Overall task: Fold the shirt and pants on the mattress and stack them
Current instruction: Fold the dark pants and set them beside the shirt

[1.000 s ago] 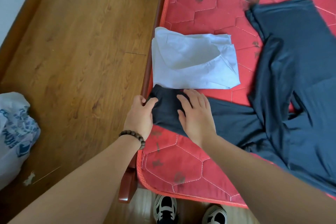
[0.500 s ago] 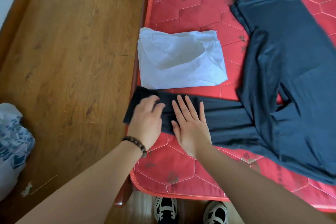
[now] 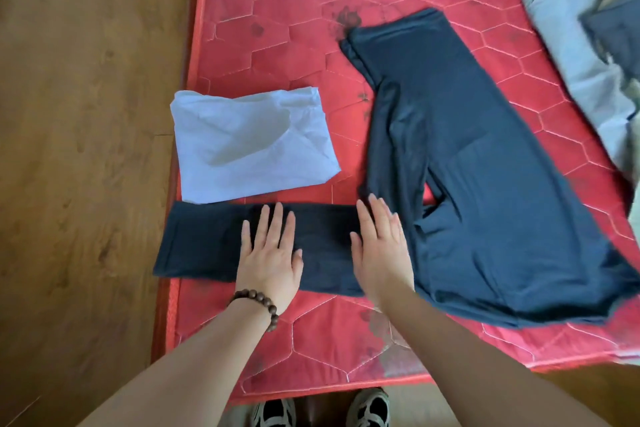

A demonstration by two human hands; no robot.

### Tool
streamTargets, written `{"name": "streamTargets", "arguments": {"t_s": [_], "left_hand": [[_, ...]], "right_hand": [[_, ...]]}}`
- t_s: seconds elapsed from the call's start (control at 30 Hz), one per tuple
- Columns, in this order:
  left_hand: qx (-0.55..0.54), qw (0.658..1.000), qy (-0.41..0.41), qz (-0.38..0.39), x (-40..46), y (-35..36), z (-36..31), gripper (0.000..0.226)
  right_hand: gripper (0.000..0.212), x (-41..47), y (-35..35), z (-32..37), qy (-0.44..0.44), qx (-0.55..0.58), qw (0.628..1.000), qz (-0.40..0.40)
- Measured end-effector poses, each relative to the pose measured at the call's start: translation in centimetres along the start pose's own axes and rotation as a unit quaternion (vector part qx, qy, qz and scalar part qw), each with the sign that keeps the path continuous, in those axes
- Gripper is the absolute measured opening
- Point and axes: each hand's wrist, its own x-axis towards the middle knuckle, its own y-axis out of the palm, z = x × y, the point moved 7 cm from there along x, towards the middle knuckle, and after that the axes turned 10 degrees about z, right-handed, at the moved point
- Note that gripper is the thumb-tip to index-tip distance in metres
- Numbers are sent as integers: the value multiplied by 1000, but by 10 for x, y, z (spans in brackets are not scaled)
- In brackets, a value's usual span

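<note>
Dark navy pants (image 3: pixel 467 156) lie spread on the red quilted mattress (image 3: pixel 284 45). One leg runs leftward along the near edge, its cuff hanging a little past the mattress side. My left hand (image 3: pixel 270 253) presses flat on that leg with straight fingers; a bead bracelet is on its wrist. My right hand (image 3: pixel 381 250) lies flat on the same leg further right, near the crotch. A folded pale blue shirt (image 3: pixel 252 146) rests just beyond the leg, at the mattress's left edge.
A wooden floor (image 3: pixel 86 149) lies left of the mattress. A heap of grey and olive clothes (image 3: pixel 588 73) sits at the far right of the mattress. My shoes (image 3: pixel 322 409) show at the bottom, by the near edge.
Both hands have slid rightward along the pants leg, smoothing it flat. The left hand has left the cuff. The view has swung right, showing the clothes heap.
</note>
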Motion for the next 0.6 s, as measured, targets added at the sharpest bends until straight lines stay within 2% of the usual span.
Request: {"name": "streamTargets", "arguments": {"t_s": [0.07,0.27,0.33,0.4,0.47,0.53,0.6], "left_hand": [[0,999,44,-2,7,-12,-27,62],[16,993,112,22,43,-12,-88,58],[0,994,107,18,52,-14,-97,56],[-75,992,102,-2,55,-25,-103,53],[-214,973,87,-27,57,-44,-104,50],[-350,935,53,-33,61,-64,-101,51],[-487,873,24,0,67,-79,-100,53]], "right_hand": [[45,16,-27,-39,94,67,992,-42],[57,85,-43,-111,249,159,955,19],[56,102,-38,-120,298,222,927,43],[52,110,-34,-123,324,315,890,54],[56,112,-38,-114,299,374,876,52],[55,107,-48,-84,193,374,904,72],[54,92,-54,-40,53,366,922,113]]}}
